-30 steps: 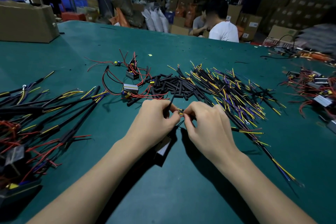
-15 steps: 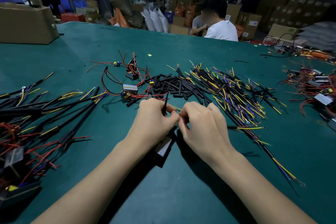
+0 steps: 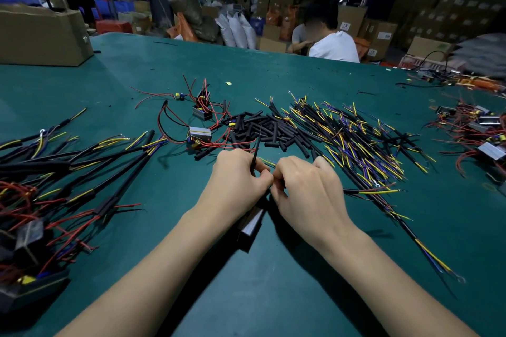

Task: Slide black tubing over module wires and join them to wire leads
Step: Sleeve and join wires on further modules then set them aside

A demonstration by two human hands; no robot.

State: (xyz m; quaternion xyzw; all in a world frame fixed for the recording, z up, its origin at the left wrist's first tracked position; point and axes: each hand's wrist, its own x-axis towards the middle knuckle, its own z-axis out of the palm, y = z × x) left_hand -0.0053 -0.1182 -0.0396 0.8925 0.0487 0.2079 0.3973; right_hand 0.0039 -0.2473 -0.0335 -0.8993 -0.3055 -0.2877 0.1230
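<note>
Left hand and right hand knuckle to knuckle above the green table, fingers of both curled inward. Left hand pinching a thin piece of black tubing standing up between its fingers; right-hand fingertips closed on something small at the meeting point, hidden from view. Silver module directly beneath the hands; loose tubing pile and wire leads just beyond.
</note>
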